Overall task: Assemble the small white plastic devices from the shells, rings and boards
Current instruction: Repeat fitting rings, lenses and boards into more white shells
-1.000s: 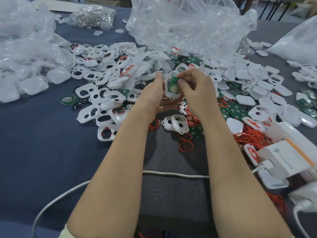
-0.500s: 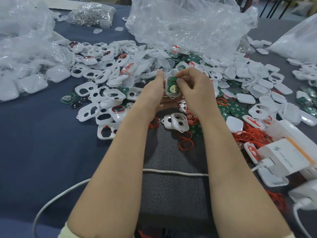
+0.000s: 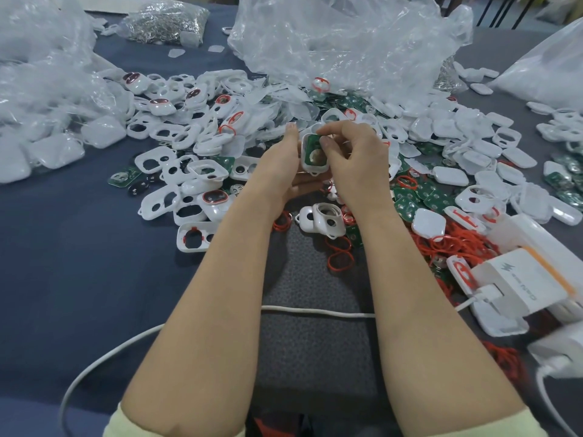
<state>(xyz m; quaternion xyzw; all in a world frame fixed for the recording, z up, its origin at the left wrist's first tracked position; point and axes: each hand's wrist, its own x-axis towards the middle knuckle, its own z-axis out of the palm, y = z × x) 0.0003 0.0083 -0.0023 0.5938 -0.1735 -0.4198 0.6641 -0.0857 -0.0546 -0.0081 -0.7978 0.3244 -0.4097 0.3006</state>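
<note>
Nearest you, a white cable [image 3: 315,311] crosses a dark grey mat [image 3: 315,357] on the blue-covered worktop [image 3: 79,263], running under both your forearms. Past it lie loose red rings [image 3: 339,257], with a white box [image 3: 520,279] off to the right. Just beyond the rings sits a spare open shell [image 3: 329,219], near your wrists.

Above that, your left hand [image 3: 284,165] cradles a white shell [image 3: 312,167] from the left and below. Its lower fingers are curled beneath the shell and its forefinger stands straight beside it. Your right hand [image 3: 353,156] has thumb and forefinger closed on the green board [image 3: 312,145], which sits inside the shell's upper part. The board looks partly in; whether it is fully seated cannot be told.

The likely risks:
- The board could go in skewed, because the pinch is on its top edge only and pressure there may tip the lower end out.
- The shell could slip down into the clutter if your left hand loosens while you press.

Farther off, a heap of shells [image 3: 195,137] spreads left and right, with loose green boards [image 3: 422,197] to the right. Crumpled clear plastic bags [image 3: 347,36] stand at the far edge.
</note>
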